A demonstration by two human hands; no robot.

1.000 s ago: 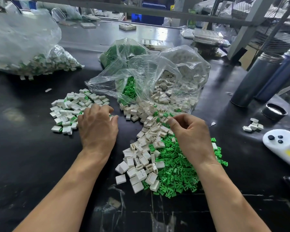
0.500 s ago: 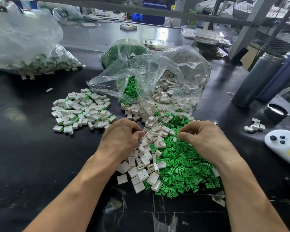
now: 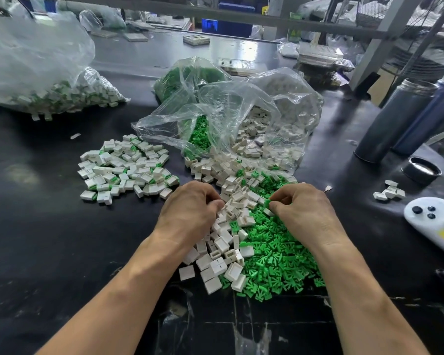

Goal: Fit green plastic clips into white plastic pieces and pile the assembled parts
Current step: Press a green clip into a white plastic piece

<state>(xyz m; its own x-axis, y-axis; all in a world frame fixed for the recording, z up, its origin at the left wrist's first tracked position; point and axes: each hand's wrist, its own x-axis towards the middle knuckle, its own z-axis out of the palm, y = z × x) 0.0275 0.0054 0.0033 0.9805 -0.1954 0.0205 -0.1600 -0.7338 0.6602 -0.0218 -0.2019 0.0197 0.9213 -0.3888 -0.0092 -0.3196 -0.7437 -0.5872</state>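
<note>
**Both hands reach into the loose parts**

The right hand pinches a green clip between thumb and forefinger, low over the heap of green clips. The left hand has its fingers curled down into the white pieces; the fingertips are hidden among them, so I cannot tell if they hold one. The two hands are near each other, with a narrow strip of white pieces between them.

The white pieces and the green clips lie side by side on the black table, white on the left, green on the right, and they mix at the border. Both heaps spill from an open clear bag just behind the hands. A second bag of green clips stands behind this one.

To the left of the hands, apart from the loose heaps, lies the pile of assembled parts, white with green edges. Far left, a large bag holds more of such parts.

On the right I see two dark cylinders, a round black cap, a few white parts and a white device with dark buttons. No writing or label can be read anywhere.
</note>
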